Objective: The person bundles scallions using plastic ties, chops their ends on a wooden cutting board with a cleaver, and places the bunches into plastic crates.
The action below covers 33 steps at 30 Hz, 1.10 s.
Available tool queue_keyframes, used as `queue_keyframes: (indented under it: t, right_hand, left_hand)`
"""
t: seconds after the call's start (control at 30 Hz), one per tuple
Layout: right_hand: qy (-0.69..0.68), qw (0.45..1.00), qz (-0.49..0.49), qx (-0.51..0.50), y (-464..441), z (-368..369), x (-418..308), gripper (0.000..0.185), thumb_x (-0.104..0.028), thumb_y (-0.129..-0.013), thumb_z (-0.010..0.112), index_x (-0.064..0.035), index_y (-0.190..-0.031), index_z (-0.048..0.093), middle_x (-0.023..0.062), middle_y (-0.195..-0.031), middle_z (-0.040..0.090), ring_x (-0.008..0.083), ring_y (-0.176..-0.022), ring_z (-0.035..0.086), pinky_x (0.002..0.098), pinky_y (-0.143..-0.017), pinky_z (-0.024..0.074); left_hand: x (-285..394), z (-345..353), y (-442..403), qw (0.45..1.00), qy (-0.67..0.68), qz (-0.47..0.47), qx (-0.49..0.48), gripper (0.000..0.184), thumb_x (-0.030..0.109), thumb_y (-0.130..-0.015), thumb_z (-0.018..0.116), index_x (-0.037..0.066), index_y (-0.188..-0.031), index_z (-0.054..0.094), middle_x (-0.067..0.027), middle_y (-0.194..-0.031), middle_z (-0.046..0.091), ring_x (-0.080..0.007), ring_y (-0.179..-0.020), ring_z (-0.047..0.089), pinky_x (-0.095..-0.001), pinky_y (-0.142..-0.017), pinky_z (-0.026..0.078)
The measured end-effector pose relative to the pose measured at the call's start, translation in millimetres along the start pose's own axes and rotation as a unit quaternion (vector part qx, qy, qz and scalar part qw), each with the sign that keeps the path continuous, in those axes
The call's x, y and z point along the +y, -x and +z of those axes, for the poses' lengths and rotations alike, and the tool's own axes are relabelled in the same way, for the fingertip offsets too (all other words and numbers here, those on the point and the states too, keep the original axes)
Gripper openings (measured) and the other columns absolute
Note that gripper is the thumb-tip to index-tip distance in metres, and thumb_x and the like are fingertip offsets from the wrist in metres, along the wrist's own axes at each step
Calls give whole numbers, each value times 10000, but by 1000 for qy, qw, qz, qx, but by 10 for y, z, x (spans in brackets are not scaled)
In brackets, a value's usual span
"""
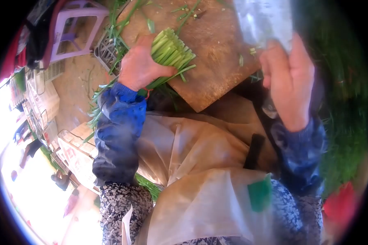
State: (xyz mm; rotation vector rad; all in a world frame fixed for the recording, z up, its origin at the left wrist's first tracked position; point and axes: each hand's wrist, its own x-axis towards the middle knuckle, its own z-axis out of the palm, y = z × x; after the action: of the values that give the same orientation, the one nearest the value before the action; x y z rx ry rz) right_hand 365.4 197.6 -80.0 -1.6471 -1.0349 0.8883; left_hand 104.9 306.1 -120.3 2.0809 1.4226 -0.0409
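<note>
On the left part of a worn wooden board (pixel 216 53), my left hand (pixel 142 65) is wrapped round a bundle of green stalks (pixel 171 51). The stalks' cut ends face right, and long leaves trail off behind the hand toward the lower left. My right hand (pixel 288 77) is raised at the board's right side, its fingers closed on a wide metal blade (pixel 265 20) that looks like a cleaver. Motion blurs the blade, and its handle is hidden in the hand. Blade and bundle are apart. Small green scraps (pixel 241 61) lie on the board.
A purple plastic stool (pixel 75 16) stands at the upper left, near a grey crate (pixel 106 51). A blurred mass of greens (pixel 343 102) fills the right side. A pale apron (pixel 192 163) covers the lap below the board. Boxes (pixel 75 151) are at the left.
</note>
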Motion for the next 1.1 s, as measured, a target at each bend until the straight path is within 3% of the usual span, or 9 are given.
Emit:
queue_keyframes:
  t: [0.03, 0.1, 0.13, 0.27, 0.33, 0.7, 0.83, 0.93, 1.1]
  right_hand:
    - [26, 999, -36, 5, 23, 0, -36, 183, -143, -958, 537, -26, -1080, 607, -42, -633, 512, 44, -533, 448, 212, -456, 342]
    - [129, 976, -28, -171, 48, 91, -42, 140, -124, -945, 548, -3, -1011, 572, 44, -612, 509, 94, -548, 488, 294, -473, 360]
    - [149, 967, -55, -199, 28, 158, 38, 133, -106, -928, 558, 17, -944, 510, 168, -630, 492, 247, -536, 510, 385, -512, 374]
    - [129, 964, -30, -229, 27, 301, 55, 164, -101, -916, 558, 27, -893, 458, 264, -688, 497, 465, -650, 440, 435, -555, 390]
    - [140, 959, -27, -244, 23, 333, 24, 164, -103, -912, 558, 29, -895, 461, 269, -694, 503, 472, -664, 459, 443, -564, 393]
    - [217, 918, -87, -319, -165, 480, 57, 203, -138, -895, 546, 53, -846, 500, 297, -762, 551, 490, -772, 536, 485, -648, 430]
    - [265, 913, -50, -305, -194, 529, -83, 197, -136, -895, 533, 52, -838, 512, 295, -759, 562, 486, -735, 549, 485, -643, 442]
    - [332, 915, -36, -226, -39, 739, -13, 189, -125, -855, 529, 53, -910, 559, 314, -816, 633, 479, -854, 627, 543, -762, 506]
    - [345, 906, -42, -242, -5, 479, -207, 207, -133, -856, 535, 63, -922, 548, 297, -779, 649, 487, -759, 641, 548, -713, 524]
  left_hand:
    - [26, -2, 8, 1000, -7, -15, -6, 814, 389, -527, 829, 57, -1225, 574, -175, -1099, 632, -355, -1035, 616, -410, -880, 479]
    - [41, -1, 13, 1000, 8, 2, -8, 808, 392, -526, 826, 62, -1221, 581, -173, -1096, 631, -356, -1037, 614, -412, -884, 477]
    - [35, -9, -12, 1000, 18, 10, -3, 802, 396, -525, 823, 67, -1218, 588, -172, -1093, 629, -357, -1038, 611, -414, -889, 474]
    - [55, -35, -1, 1000, 5, 13, -20, 793, 284, -541, 848, -13, -1220, 566, -175, -1114, 634, -296, -1044, 610, -359, -927, 453]
    - [72, -63, -11, 999, -5, 10, -35, 779, 389, -518, 817, 92, -1208, 606, -177, -1114, 614, -360, -1048, 602, -413, -902, 469]
    - [69, 4, -8, 998, -16, -8, -57, 655, 411, -531, 808, 60, -1057, 639, -186, -1046, 645, -365, -986, 633, -425, -853, 490]
    - [141, 16, 23, 998, 8, 25, 53, 620, 393, -547, 791, 72, -1055, 641, -182, -965, 673, -360, -925, 654, -425, -813, 506]
    - [327, -194, -53, 997, -4, -34, -62, 668, 357, -543, 808, 106, -1131, 611, -155, -995, 681, -364, -945, 655, -432, -814, 507]
    - [461, -285, -11, 999, -42, 15, 24, 638, 413, -549, 780, 19, -1028, 632, -189, -958, 671, -341, -948, 654, -423, -823, 511]
